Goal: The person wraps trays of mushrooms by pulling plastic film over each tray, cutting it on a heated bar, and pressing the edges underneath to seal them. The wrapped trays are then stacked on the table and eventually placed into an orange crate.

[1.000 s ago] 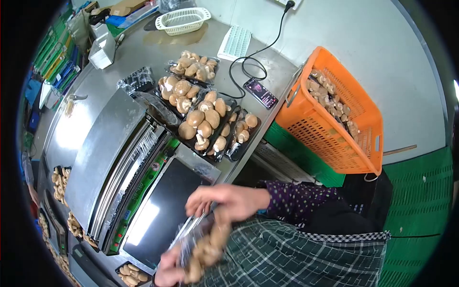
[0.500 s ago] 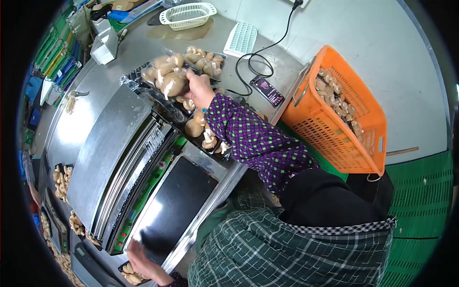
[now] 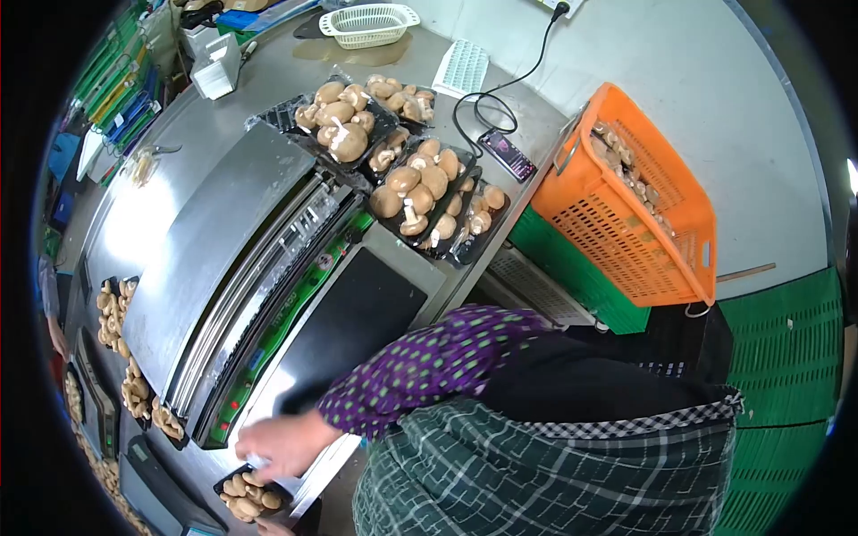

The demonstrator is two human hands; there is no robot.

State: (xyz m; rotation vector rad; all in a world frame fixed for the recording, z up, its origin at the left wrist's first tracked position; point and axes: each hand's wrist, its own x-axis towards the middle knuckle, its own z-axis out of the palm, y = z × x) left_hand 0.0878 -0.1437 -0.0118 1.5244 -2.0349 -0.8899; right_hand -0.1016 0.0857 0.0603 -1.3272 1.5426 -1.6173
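Observation:
My right hand (image 3: 284,444), in the purple dotted sleeve, hangs at the front end of the wrapping machine, blurred by motion. A small whitish bit shows by its fingertips; I cannot make out what it is. Just below lies a black tray of mushrooms (image 3: 247,497). Of my left hand (image 3: 273,529) only a sliver appears at the bottom edge beside that tray, its fingers mostly hidden. The wrapping machine (image 3: 210,232) has a steel cover, rollers, a green panel and a dark flat plate (image 3: 362,308). At its far end sits a film-covered mushroom tray (image 3: 340,125).
More mushroom trays (image 3: 420,192) crowd the steel table's right side, near a phone (image 3: 507,155) and black cable (image 3: 509,89). An orange crate (image 3: 626,241) with mushrooms stands at right. A white basket (image 3: 368,27) is at the back. Further trays (image 3: 114,313) lie left.
My right hand has left the mushroom tray at the far end and swung down to the machine's near end. That tray now rests there. My left hand has dropped toward the bottom edge.

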